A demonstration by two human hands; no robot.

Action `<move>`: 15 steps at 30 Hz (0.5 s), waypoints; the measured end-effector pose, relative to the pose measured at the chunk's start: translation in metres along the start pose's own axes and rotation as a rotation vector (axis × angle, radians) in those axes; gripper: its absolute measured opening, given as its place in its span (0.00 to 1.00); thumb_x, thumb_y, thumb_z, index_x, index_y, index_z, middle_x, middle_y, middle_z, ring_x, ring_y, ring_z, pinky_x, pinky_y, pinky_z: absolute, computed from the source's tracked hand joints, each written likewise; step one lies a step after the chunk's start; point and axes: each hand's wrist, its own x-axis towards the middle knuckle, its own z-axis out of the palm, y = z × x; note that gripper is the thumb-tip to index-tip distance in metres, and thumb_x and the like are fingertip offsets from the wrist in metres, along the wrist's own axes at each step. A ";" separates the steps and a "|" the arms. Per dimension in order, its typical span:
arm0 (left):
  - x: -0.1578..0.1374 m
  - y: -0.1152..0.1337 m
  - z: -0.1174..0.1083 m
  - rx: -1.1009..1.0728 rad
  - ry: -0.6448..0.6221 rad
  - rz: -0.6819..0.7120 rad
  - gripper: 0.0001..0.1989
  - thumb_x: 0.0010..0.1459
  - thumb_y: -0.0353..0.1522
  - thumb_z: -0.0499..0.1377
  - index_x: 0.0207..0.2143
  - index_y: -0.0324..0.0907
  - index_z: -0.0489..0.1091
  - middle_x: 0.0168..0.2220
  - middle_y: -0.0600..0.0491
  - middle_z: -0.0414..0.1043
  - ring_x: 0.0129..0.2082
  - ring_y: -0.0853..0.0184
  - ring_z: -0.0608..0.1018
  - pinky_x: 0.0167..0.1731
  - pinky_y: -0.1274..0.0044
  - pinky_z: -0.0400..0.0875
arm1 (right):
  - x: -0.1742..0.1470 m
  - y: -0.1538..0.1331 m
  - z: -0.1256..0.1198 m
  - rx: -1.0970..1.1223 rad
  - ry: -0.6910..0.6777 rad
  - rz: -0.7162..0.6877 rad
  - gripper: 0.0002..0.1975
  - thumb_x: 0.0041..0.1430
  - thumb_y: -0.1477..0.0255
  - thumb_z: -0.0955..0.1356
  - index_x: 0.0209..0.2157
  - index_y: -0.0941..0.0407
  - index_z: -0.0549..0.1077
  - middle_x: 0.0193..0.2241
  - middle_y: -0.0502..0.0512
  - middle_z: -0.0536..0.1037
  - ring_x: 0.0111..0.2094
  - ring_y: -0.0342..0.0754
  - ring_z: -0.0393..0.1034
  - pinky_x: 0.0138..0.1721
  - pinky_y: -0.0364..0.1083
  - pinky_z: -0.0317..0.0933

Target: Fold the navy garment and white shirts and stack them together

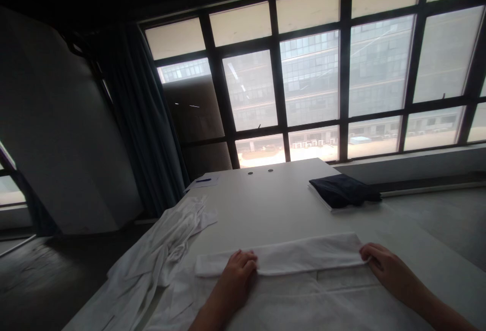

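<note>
Smooth white tabletop point(258, 204): my left hand point(240, 273) and right hand point(379, 260) grip folded white cloth point(304, 256), seemingly mid-fold; next likely needs level edges.

White cloth point(304, 288), far edge folded

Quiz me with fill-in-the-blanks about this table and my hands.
1. The strip of cloth between the left hand and right hand is coloured ____.
2. Crumpled cloth lies on the ____ side of the table.
3. The dark folded cloth lies near the table's ____ edge.
4. Round dark spots near the far edge number ____.

White; left; right; two.
</note>
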 end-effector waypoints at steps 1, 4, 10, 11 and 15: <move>-0.001 0.002 -0.001 0.004 -0.014 0.024 0.14 0.68 0.25 0.50 0.45 0.47 0.72 0.56 0.49 0.74 0.61 0.60 0.72 0.65 0.58 0.60 | 0.000 0.000 0.000 0.006 0.002 -0.003 0.06 0.58 0.73 0.64 0.31 0.51 0.72 0.41 0.58 0.79 0.43 0.55 0.73 0.47 0.49 0.65; -0.004 0.011 -0.003 -0.001 -0.091 0.042 0.14 0.67 0.24 0.51 0.47 0.48 0.71 0.62 0.51 0.69 0.65 0.59 0.67 0.67 0.53 0.56 | -0.001 0.000 -0.002 0.021 -0.002 -0.013 0.05 0.57 0.73 0.64 0.29 0.52 0.70 0.40 0.58 0.79 0.44 0.55 0.73 0.48 0.49 0.64; -0.004 0.020 -0.010 -0.093 -0.165 -0.056 0.13 0.70 0.28 0.50 0.48 0.48 0.71 0.67 0.51 0.63 0.68 0.58 0.63 0.68 0.49 0.51 | -0.002 -0.002 -0.004 0.003 -0.021 -0.041 0.06 0.56 0.74 0.64 0.26 0.52 0.66 0.37 0.58 0.77 0.40 0.53 0.72 0.44 0.47 0.64; -0.003 0.021 -0.011 -0.104 -0.168 -0.057 0.13 0.70 0.28 0.49 0.48 0.48 0.71 0.67 0.50 0.63 0.68 0.58 0.63 0.68 0.49 0.50 | -0.002 -0.002 -0.004 -0.006 -0.014 -0.042 0.06 0.56 0.74 0.64 0.26 0.52 0.66 0.37 0.58 0.77 0.39 0.52 0.72 0.44 0.47 0.64; -0.003 0.022 -0.016 -0.120 -0.193 -0.056 0.13 0.71 0.29 0.48 0.46 0.48 0.72 0.67 0.50 0.62 0.69 0.58 0.61 0.68 0.49 0.49 | -0.002 -0.003 -0.003 -0.051 -0.004 -0.047 0.07 0.56 0.75 0.63 0.25 0.52 0.67 0.36 0.57 0.78 0.39 0.52 0.72 0.44 0.46 0.64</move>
